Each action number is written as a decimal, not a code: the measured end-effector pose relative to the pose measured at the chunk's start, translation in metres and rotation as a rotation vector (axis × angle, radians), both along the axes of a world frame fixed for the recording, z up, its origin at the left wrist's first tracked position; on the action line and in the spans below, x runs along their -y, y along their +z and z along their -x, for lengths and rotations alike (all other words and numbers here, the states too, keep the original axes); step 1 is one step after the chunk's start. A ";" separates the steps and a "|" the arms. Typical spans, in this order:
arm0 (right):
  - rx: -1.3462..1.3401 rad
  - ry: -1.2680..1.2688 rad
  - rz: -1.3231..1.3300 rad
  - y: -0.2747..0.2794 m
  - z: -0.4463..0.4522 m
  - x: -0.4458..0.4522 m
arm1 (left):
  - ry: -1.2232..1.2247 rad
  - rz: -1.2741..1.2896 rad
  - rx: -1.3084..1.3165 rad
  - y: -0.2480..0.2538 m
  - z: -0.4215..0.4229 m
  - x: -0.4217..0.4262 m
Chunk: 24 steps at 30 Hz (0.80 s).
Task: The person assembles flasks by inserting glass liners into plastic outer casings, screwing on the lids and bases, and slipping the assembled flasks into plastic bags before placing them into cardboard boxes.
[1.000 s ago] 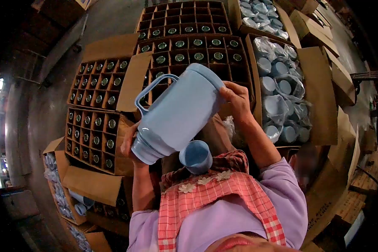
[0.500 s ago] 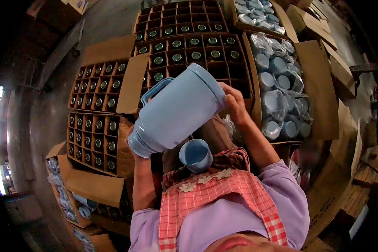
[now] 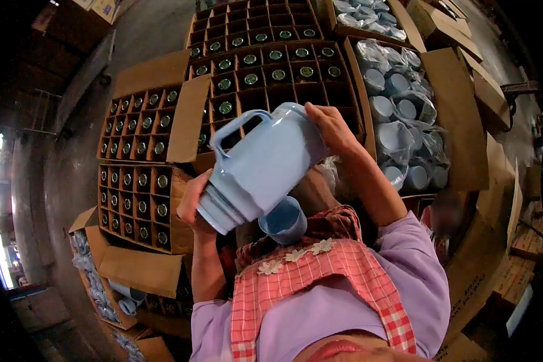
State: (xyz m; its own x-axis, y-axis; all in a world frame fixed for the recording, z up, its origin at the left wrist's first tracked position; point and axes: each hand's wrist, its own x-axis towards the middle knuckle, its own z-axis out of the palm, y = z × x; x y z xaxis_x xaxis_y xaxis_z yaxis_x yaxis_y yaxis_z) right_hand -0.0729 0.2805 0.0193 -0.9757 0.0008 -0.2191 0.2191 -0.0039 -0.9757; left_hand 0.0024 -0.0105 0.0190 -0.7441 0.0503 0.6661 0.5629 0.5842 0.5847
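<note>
A light blue flask body with a side handle hangs tilted in front of my chest, its threaded neck pointing down to the left. My left hand is wrapped round the neck end, its fingers partly hidden behind it. At the wide end, my right hand grips the rim from the upper right. The loop handle points to the upper left, touched by neither hand. Just below the flask, a light blue cup rests on my lap against the red checked apron, its open mouth showing.
Divided cartons with shiny round tops in many cells stand ahead, with more cartons at the left. An open box at the right holds bagged blue cups. Another open box stands at the lower left.
The flask has rolled in my hands so that its handle shows more fully, and its neck has dipped slightly. My right hand has shifted along the rim of the wide end.
</note>
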 end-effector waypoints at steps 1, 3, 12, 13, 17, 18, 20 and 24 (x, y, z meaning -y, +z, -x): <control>0.009 0.037 0.131 -0.002 -0.006 -0.007 | 0.043 -0.129 0.164 -0.043 0.002 0.024; -0.284 -0.039 0.094 -0.008 -0.025 -0.002 | -0.156 -0.732 0.436 -0.068 0.004 0.039; -0.418 -0.137 -0.046 -0.012 -0.035 0.006 | 0.046 -0.242 0.263 -0.016 -0.004 0.006; -0.387 -0.094 -0.022 -0.016 -0.031 0.002 | 0.061 -0.109 0.222 0.005 -0.006 -0.002; -0.202 -0.050 -0.099 -0.015 -0.017 0.000 | -0.088 0.186 -0.175 0.031 -0.001 -0.008; -0.170 -0.038 -0.120 -0.012 -0.015 0.001 | -0.115 0.206 -0.194 0.031 -0.002 -0.006; -0.147 -0.014 -0.185 -0.006 -0.009 0.000 | -0.169 0.242 -0.238 0.027 -0.003 -0.002; -0.173 0.033 -0.249 -0.003 0.003 0.002 | -0.168 0.404 -0.266 0.031 -0.006 0.000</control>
